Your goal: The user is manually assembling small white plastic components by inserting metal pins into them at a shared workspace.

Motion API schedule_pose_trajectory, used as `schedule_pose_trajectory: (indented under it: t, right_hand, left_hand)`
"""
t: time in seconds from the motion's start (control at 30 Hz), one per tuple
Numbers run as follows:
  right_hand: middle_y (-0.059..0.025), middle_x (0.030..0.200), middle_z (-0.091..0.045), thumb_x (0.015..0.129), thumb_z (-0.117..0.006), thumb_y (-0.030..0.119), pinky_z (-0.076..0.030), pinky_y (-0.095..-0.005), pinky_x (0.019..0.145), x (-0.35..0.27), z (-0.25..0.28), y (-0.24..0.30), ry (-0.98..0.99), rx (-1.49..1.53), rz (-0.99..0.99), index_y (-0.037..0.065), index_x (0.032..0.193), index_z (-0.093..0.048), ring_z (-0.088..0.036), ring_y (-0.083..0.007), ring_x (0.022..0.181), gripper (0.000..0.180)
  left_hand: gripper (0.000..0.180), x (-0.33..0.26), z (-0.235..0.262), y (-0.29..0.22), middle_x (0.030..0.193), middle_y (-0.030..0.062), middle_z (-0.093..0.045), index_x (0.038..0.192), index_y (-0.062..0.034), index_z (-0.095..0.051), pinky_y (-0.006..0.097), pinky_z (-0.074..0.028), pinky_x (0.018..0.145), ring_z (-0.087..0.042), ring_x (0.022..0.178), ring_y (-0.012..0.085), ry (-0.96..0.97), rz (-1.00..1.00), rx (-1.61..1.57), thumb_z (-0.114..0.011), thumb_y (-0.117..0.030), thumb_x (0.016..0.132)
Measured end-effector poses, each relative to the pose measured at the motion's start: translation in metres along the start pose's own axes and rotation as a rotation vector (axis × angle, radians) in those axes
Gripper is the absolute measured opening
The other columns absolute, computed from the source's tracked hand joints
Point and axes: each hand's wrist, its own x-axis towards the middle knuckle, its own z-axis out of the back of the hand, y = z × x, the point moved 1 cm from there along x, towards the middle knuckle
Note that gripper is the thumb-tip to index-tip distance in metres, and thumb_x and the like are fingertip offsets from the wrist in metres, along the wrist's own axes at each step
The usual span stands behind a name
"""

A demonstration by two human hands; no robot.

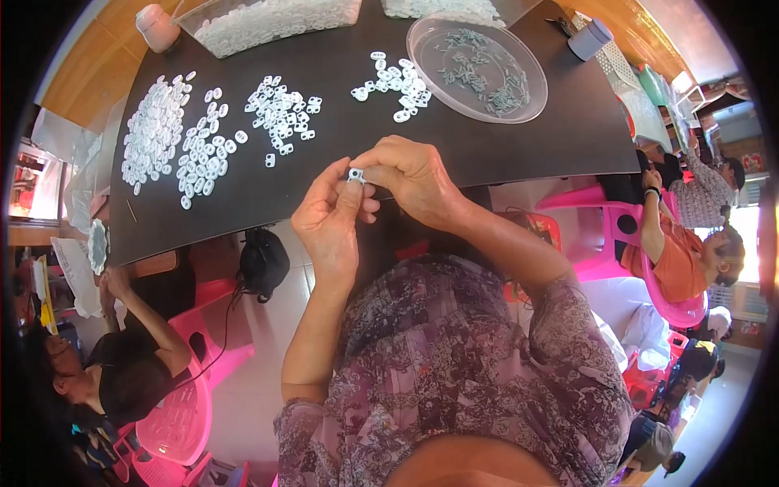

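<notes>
Item: small white plastic piece, pinched between left hand and right hand, both closed on it, above near edge of black table. Sorted white pieces in rows at left; loose heaps remain; clear round dish holds grey parts. Work judged partway

Daylight fills the room, bright and even, strongest from a window at the far right that burns out to white. The dark table takes a soft sheen and carries only faint shadows. The middle is sharp; toward the round black rim, straight edges bow, figures stretch and detail smears into blur.
</notes>
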Motion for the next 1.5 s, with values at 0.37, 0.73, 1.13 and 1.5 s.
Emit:
schedule_pose_trajectory:
  t: [0.37,0.73,1.13,1.5]
  right_hand:
    - [-0.0072,0.077,-0.058,0.074,-0.061,0.001,-0.044,-0.0304,0.063,-0.002,0.0,-0.006,-0.075,-0.213,0.219,0.001,0.091,-0.063,-0.054,-0.0176,0.069,0.017]
    - [-0.0095,0.081,-0.06,0.065,-0.066,0.001,-0.044,-0.033,0.061,-0.006,-0.009,0.004,-0.265,-0.428,0.49,-0.001,0.092,-0.063,-0.052,-0.0237,0.069,0.028]
    - [-0.0086,0.075,-0.057,0.064,-0.067,0.002,-0.043,-0.0332,0.059,-0.014,-0.007,-0.001,-0.284,-0.314,0.4,0.001,0.089,-0.063,-0.051,-0.0239,0.066,0.025]
    - [-0.0055,0.068,-0.057,0.065,-0.067,0.001,-0.042,-0.0314,0.057,-0.018,-0.011,0.005,-0.289,-0.15,0.326,0.003,0.088,-0.061,-0.05,-0.02,0.062,0.024]
  left_hand:
    - [0.021,0.002,-0.002,0.003,0.078,0.0106,-0.063,0.104,0.0071,-0.057,0.023,-0.049,0.051,-0.06,0.061,0.0136,0.011,0.012,-0.05,-0.058,-0.004,0.087]
    - [0.016,0.004,-0.007,-0.002,0.081,0.0113,-0.064,0.098,0.0088,-0.059,0.022,-0.049,0.056,-0.059,0.061,0.0124,-0.124,0.054,-0.111,-0.058,0.0,0.085]
    - [0.015,0.002,-0.002,-0.004,0.08,0.0082,-0.063,0.095,0.0061,-0.064,0.021,-0.044,0.051,-0.054,0.058,0.0104,-0.053,0.018,0.037,-0.063,0.001,0.081]
    - [0.02,-0.002,0.002,0.0,0.082,0.0046,-0.058,0.102,0.0051,-0.063,0.021,-0.045,0.059,-0.053,0.067,0.0099,0.036,-0.094,-0.024,-0.061,-0.003,0.084]
